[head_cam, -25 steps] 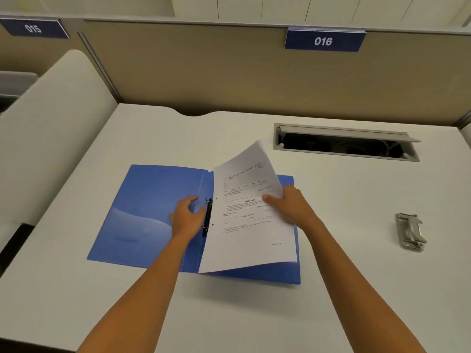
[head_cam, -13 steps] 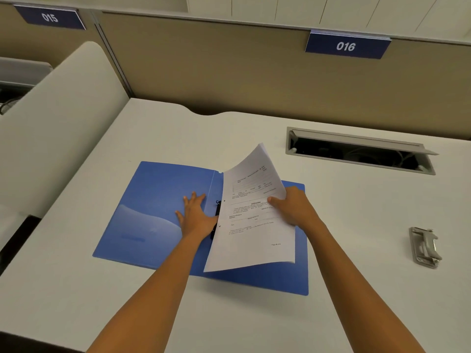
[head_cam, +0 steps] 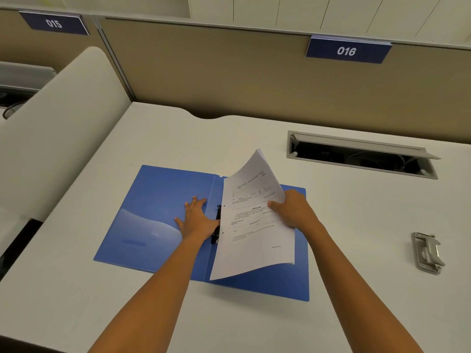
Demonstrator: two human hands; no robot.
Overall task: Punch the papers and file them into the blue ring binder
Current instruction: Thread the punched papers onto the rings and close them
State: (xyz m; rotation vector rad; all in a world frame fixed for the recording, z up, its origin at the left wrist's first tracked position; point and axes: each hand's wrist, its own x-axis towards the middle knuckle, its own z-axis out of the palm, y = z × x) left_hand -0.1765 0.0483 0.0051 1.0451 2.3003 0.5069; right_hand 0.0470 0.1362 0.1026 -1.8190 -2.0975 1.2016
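1. While the blue binder [head_cam: 163, 215] lies open on the table [head_cam: 356, 212], the filing step is in hand: the papers [head_cam: 254, 225] already show two punched holes along their left edge.
2. The right hand [head_cam: 293, 210] pinches the stack at its right edge, thumb on top, and holds it tilted above the binder's right half, with the holed edge just beside the black ring clip [head_cam: 216, 225].
3. The left hand [head_cam: 196, 217] presses flat on the left cover next to the clip, fingers straight and spread, holding nothing.
4. The hole punch [head_cam: 427, 253] sits well apart at the right, untouched.
5. Next, the move likely calls for opening the clip, lining both holes up with its prongs, and lowering the stack evenly so no sheet slips.
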